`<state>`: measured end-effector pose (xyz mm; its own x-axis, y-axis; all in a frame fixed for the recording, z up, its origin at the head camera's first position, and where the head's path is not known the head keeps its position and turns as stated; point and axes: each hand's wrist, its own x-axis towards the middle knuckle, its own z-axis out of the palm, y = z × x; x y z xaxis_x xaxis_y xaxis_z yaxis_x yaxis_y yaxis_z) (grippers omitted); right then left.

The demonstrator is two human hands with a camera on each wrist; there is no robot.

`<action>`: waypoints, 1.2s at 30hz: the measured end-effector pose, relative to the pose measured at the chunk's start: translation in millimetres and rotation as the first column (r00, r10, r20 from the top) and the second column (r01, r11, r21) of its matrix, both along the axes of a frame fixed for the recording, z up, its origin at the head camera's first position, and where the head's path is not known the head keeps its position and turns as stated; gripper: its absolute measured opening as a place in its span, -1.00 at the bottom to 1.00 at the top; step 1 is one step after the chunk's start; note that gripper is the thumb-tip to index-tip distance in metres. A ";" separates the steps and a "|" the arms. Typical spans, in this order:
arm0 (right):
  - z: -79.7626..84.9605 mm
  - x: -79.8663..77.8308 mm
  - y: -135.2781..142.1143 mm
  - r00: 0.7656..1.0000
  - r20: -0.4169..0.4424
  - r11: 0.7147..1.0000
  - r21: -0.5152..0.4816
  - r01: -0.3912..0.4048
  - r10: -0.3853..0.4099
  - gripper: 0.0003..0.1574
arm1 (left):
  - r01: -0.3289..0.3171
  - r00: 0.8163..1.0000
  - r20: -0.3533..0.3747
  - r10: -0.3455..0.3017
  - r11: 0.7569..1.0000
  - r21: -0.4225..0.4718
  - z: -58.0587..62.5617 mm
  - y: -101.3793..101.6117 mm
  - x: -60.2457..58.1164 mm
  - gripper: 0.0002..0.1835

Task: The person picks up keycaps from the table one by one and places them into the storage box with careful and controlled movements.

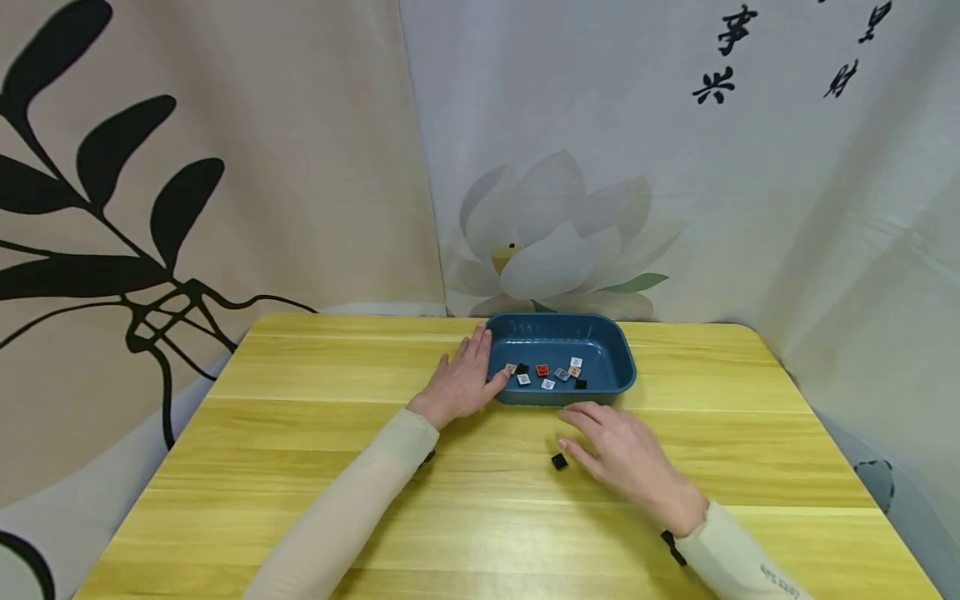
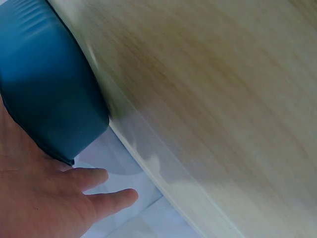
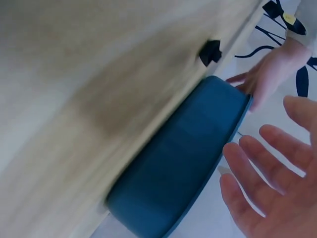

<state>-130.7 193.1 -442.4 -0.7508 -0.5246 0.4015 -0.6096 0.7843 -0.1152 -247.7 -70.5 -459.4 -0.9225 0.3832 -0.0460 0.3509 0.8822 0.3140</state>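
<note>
A dark blue, rounded rectangular tray [image 1: 558,397] sits near the table's back edge. Several small square pieces lie inside it: white, black, a clear one and a red piece [image 1: 542,370]. My left hand [image 1: 465,379] rests against the tray's left end, fingers straight along the rim and thumb over the front left corner; the left wrist view has the left hand [image 2: 44,193] beside the tray wall. Just in front of the tray hovers my right hand [image 1: 626,454], fingers spread and loosely bent, holding nothing. Left of its thumb, a small black block [image 1: 559,462] lies on the table.
The light wooden table [image 1: 360,367] extends around the tray on both sides and in front. Behind it hangs a pale curtain [image 1: 315,150] printed with leaves, a lotus and characters. Dark straps [image 1: 673,548] circle the wrists at the sleeves.
</note>
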 end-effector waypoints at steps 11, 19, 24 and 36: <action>-7.7 7.0 -2.1 0.995 0.082 0.996 0.060 -0.065 0.060 -0.47 | -0.009 1.000 0.018 0.009 1.000 0.007 0.5 -0.1 0.6 -0.03; -8.1 10.8 -0.7 0.955 0.278 0.975 0.163 -0.152 0.103 -0.38 | -0.010 1.000 0.019 0.010 1.000 -0.010 0.2 -0.8 1.1 -0.02; -10.2 10.4 -2.6 0.949 0.291 0.967 0.181 -0.180 0.122 -0.46 | -0.007 1.000 0.014 0.008 1.000 -0.010 -0.7 -1.2 0.6 -0.02; -14.7 11.1 -4.9 0.956 0.258 0.960 0.201 -0.196 0.141 -0.68 | -0.005 1.000 0.004 0.005 1.000 -0.010 0.1 -0.2 1.0 -0.02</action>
<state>-119.6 188.3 -457.0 -0.7028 -0.7068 0.0804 -0.7111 0.6947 -0.1084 -246.7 -70.7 -459.3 -0.9241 0.3785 -0.0531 0.3456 0.8869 0.3066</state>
